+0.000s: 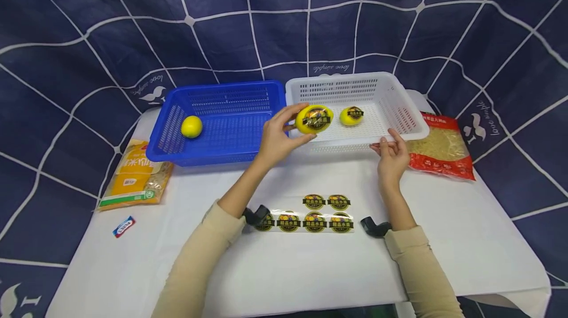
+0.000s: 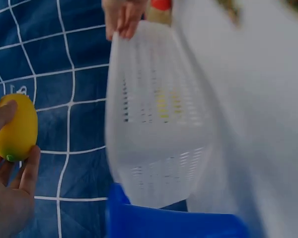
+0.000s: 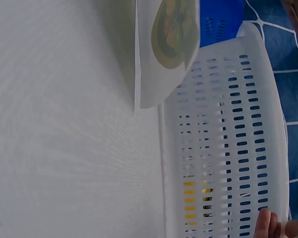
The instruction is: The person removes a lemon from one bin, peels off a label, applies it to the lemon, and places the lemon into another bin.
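As the head view shows, the left hand holds a stickered lemon, grip clamped round it with thumb and fingers, up by the nine o'clock end of the white basket. The right hand's grip pinches that basket's rim at four o'clock. A second lemon, also stickered, lies inside, at three o'clock from the held one. The blue basket stands at nine o'clock, a third lemon towards its nine o'clock end. A sticker sheet lies on the tabletop at six o'clock.
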A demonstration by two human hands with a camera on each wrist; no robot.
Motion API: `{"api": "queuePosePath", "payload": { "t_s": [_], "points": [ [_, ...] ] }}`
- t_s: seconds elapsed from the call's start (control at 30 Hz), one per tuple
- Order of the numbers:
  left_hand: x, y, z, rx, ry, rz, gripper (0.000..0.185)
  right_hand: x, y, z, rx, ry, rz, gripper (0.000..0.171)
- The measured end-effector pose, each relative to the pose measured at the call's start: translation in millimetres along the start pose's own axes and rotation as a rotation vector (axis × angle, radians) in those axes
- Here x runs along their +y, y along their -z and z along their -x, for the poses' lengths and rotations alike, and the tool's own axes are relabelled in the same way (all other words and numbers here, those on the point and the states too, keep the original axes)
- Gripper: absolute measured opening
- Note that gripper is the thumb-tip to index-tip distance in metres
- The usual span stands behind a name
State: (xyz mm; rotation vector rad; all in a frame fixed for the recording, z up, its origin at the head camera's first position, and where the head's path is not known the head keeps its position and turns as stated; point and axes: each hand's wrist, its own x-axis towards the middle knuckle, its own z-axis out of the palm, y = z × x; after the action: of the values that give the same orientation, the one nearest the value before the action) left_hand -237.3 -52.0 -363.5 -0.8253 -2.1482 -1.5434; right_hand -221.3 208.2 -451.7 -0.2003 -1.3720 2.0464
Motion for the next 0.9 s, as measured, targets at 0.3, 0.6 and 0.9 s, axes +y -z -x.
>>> {"api": "queuePosePath", "payload": {
  "t_s": [0.3, 0.6, 0.9],
  "points": [
    [-41.7, -43.0, -98.0, 0.032, 0.008, 0.040, 0.062, -11, 3, 5, -0.018, 0.013, 0.027, 0.034],
    [-94.3, -79.2, -116.9, 0.046, 0.180, -0.077, 0.063, -12, -6, 10, -0.057, 0.052, 0.036, 0.035],
    [-112.1, -81.3, -121.5, -0.040, 0.140, -0.240, 0.064, -10, -7, 8, -0.058, 0.089, 0.112, 0.034]
  ]
}}
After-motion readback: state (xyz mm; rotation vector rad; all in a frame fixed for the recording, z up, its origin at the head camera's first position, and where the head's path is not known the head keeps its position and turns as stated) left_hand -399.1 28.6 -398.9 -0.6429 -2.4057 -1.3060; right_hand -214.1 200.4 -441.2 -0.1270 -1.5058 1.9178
